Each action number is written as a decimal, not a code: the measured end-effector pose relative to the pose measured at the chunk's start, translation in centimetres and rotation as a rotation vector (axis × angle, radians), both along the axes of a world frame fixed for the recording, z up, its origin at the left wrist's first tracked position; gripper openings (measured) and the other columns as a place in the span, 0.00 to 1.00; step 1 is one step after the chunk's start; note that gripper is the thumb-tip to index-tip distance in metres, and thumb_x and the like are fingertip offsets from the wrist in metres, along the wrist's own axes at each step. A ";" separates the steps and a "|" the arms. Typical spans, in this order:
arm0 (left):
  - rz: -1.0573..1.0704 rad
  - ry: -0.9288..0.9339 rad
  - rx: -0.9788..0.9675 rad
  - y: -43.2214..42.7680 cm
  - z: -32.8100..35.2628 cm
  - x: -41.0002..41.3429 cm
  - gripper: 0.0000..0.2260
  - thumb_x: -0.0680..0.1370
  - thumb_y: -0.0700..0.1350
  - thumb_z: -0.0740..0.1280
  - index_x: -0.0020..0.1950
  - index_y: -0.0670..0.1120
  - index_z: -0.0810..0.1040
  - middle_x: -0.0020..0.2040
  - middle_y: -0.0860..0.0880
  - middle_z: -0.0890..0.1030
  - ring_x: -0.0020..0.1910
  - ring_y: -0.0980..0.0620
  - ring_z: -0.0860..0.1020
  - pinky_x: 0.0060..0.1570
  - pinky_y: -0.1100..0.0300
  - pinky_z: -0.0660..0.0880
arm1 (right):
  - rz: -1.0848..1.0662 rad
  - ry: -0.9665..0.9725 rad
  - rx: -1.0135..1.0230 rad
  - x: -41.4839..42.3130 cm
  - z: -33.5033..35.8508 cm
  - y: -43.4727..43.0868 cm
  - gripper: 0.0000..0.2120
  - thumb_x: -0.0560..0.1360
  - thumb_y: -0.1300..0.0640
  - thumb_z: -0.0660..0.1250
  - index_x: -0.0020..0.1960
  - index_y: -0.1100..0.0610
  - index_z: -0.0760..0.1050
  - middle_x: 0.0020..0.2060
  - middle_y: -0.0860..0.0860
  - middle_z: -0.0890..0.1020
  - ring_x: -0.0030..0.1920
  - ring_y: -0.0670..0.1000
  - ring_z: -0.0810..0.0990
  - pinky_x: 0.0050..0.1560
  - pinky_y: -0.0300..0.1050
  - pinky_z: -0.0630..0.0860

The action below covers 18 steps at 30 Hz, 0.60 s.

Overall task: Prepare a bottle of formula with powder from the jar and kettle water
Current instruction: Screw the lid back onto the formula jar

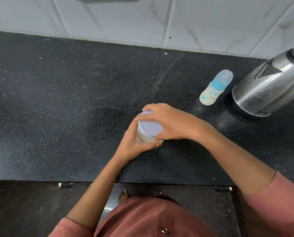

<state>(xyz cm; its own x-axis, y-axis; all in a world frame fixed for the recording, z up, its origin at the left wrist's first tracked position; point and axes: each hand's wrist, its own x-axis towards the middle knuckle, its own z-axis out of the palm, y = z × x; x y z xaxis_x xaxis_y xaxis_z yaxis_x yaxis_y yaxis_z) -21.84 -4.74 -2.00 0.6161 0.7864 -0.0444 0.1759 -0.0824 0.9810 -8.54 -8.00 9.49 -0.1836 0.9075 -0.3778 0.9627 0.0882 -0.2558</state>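
A clear jar [145,137] of pale powder with a white lid [149,128] stands on the black counter [57,108] in the middle. My left hand [134,142] grips the jar's body from the left and below. My right hand [170,124] is curled over the lid, fingers on its far rim and thumb on its near edge. A baby bottle [214,88] with a blue ring and clear cap stands upright to the right. Beside it, at the right edge, sits a steel kettle [269,88] on its base.
A white tiled wall [142,19] runs along the back of the counter. The counter's front edge [40,179] lies near me, with cabinet handles below it. A white crumb [166,53] lies near the wall.
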 end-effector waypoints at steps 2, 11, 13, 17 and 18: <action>0.001 -0.009 -0.015 0.0 0.0 0.0 0.37 0.56 0.54 0.76 0.61 0.65 0.63 0.59 0.60 0.74 0.58 0.66 0.72 0.53 0.72 0.69 | -0.065 -0.113 0.106 -0.6 0.0 -0.3 0.31 0.69 0.48 0.69 0.69 0.45 0.62 0.64 0.50 0.67 0.63 0.54 0.67 0.49 0.46 0.70; -0.004 -0.007 -0.001 0.0 0.2 0.0 0.37 0.56 0.56 0.75 0.61 0.67 0.62 0.60 0.63 0.72 0.61 0.67 0.70 0.54 0.73 0.68 | -0.068 -0.079 -0.051 0.1 0.9 -0.3 0.41 0.68 0.45 0.70 0.74 0.44 0.51 0.73 0.49 0.55 0.72 0.54 0.57 0.62 0.55 0.67; -0.012 0.010 0.006 0.0 0.2 0.0 0.37 0.57 0.57 0.75 0.61 0.67 0.61 0.60 0.63 0.72 0.60 0.67 0.70 0.54 0.74 0.68 | 0.037 -0.002 -0.145 0.5 0.9 0.0 0.39 0.70 0.54 0.71 0.73 0.42 0.52 0.75 0.49 0.50 0.75 0.52 0.49 0.70 0.55 0.61; -0.011 0.002 -0.009 -0.1 0.4 -0.1 0.36 0.56 0.54 0.75 0.60 0.66 0.62 0.57 0.61 0.73 0.56 0.69 0.71 0.50 0.76 0.68 | 0.030 -0.088 -0.023 0.0 0.4 0.1 0.30 0.72 0.50 0.67 0.71 0.42 0.59 0.70 0.51 0.62 0.68 0.55 0.65 0.61 0.52 0.69; -0.009 -0.006 -0.010 -0.1 0.5 -0.1 0.35 0.56 0.54 0.75 0.59 0.66 0.63 0.56 0.62 0.74 0.55 0.70 0.72 0.49 0.76 0.68 | -0.013 -0.169 0.057 -0.5 0.3 -0.1 0.30 0.72 0.45 0.66 0.71 0.42 0.60 0.66 0.52 0.66 0.63 0.56 0.70 0.54 0.51 0.70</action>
<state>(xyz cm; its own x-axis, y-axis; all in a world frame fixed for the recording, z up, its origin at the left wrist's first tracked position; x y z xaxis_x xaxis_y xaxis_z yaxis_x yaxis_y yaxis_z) -21.91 -4.85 -1.51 0.6232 0.7806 -0.0486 0.1694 -0.0741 0.9828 -8.99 -8.12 9.82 -0.1102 0.9301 -0.3504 0.9927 0.0854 -0.0857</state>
